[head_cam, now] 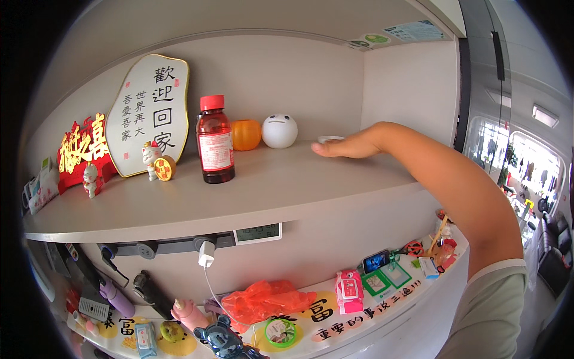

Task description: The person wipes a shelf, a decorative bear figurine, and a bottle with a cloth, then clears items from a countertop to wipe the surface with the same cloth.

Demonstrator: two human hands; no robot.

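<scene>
My right hand (352, 144) reaches in from the right and hovers over or rests on the upper shelf (287, 179); whether it touches is unclear. One digit points left, and the others are largely hidden. Just behind it lies a small white round object (331, 139), partly covered by the hand; whether I hold it cannot be told. Left of the hand sit a white ball-shaped figure (279, 131) with a face and an orange pumpkin-shaped jar (246, 134). A dark bottle with a red cap (215, 146) stands upright nearer the shelf edge. My left hand is out of view.
Lucky cat figurines (152, 161), a white plaque (150, 112) and a red ornament (85, 152) stand at left. Below are a power rail (172, 247), a digital clock (258, 233), a red plastic bag (264, 300), a pink wipes pack (349, 291) and a black bottle (151, 294).
</scene>
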